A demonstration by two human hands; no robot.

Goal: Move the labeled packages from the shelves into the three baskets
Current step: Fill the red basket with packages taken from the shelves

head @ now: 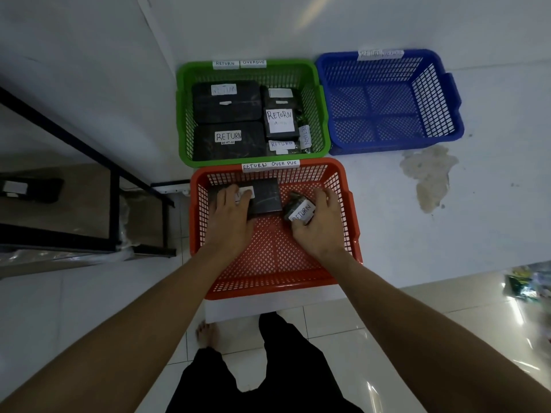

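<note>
I saw left hand [231, 208] pressed flat on black labelled package [262, 196], right hand [317, 225] gripping small dark package [299, 209] marked RETURN, both inside orange basket [348, 234]

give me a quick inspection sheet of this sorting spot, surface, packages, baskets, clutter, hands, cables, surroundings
surface: white platform with a patch of worn paint
job's things: green basket holds several black packages labelled RETURN; blue basket holds nothing; orange basket holds a flat black package and a small labelled package
clutter: nothing seen
hands: left hand lies on the flat black package; right hand grips the small labelled package
cables: nothing seen
surroundings: black-framed shelf at left with a dark package on it; glossy tiled floor; colourful items at the right edge, too blurred to tell
</note>
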